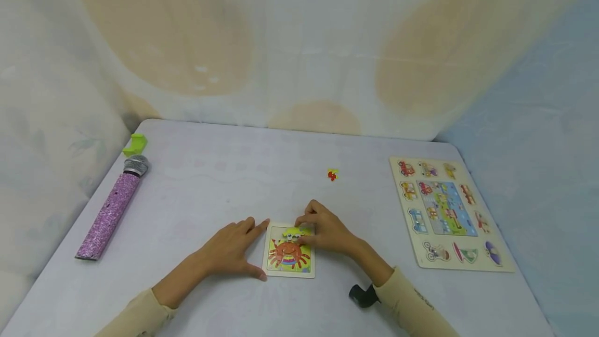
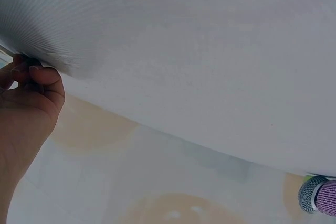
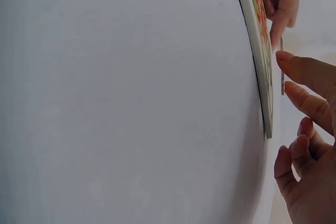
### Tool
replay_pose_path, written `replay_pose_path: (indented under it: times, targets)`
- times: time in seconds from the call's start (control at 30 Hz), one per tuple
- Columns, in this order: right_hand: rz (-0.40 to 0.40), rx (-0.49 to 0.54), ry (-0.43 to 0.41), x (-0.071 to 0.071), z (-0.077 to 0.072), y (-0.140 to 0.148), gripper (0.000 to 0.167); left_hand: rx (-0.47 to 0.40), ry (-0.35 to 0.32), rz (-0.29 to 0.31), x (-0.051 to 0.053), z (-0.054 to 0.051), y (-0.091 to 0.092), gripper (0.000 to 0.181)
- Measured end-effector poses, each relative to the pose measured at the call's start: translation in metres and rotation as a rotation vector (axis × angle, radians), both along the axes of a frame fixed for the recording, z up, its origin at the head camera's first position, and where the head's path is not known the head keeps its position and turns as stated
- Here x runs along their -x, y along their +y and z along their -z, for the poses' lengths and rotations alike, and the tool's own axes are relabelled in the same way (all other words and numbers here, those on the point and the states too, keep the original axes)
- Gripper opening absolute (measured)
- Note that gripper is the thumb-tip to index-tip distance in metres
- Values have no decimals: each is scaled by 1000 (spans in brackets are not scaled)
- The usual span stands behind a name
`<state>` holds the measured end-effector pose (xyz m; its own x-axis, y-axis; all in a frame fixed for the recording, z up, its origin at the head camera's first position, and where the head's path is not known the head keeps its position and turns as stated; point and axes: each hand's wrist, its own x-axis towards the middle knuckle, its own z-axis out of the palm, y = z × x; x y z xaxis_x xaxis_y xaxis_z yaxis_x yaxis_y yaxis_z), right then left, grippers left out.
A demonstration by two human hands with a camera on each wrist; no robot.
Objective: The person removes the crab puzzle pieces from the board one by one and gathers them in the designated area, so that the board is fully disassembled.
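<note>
A small square crab jigsaw puzzle (image 1: 290,273) lies on the table, its orange crab picture in a pale frame. My left hand (image 1: 234,247) rests at its left side, with index finger and thumb spread to the upper and lower left corners. Over the upper part of the board, my right hand (image 1: 327,229) pinches a yellow-green puzzle piece (image 1: 292,233) between thumb and fingers. The right wrist view shows this thin piece (image 3: 282,85) edge-on, raised apart from the board (image 3: 261,72). Farther back lies a loose red and yellow puzzle piece (image 1: 333,175).
A purple glittery microphone (image 1: 109,215) lies at the left, with a bright green block (image 1: 135,145) by its head. At the right lies a larger wooden vehicle puzzle board (image 1: 468,264). A black object (image 1: 362,296) sits beside the right sleeve. Curtains stand behind the table.
</note>
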<state>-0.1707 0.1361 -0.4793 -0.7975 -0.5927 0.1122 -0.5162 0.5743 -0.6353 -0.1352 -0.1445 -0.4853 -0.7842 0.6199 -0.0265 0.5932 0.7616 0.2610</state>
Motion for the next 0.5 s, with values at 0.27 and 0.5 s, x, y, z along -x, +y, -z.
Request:
replay_pose_path:
  times: [0.27,0.5]
  targets:
    - [46,30,5,2,1,17,27,-2,2,-2,0,-1,1,117]
    - [112,29,0,8,-1,37,28,0,11,0,-1,-2,1,116]
